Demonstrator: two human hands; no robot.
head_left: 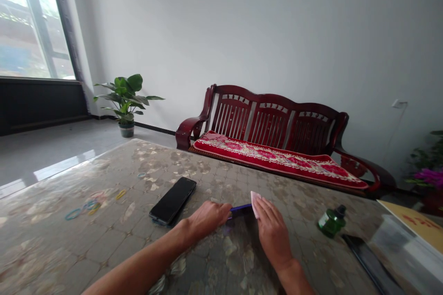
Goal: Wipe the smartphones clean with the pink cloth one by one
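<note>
Head camera: overlooks table [207, 253], facing forward and down
Left hand [215, 213], right hand [272, 226]: close, lower centre
Bench [270, 122]: farther, right of centre
Wall [187, 32]: behind, top

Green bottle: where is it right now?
In the head view, the green bottle sits toward the right on the patterned tabletop, between the right hand and the long black object.

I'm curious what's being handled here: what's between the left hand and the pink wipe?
In the head view, a thin blue object spans it, from the left hand to the pink wipe; its kind is unclear.
</note>
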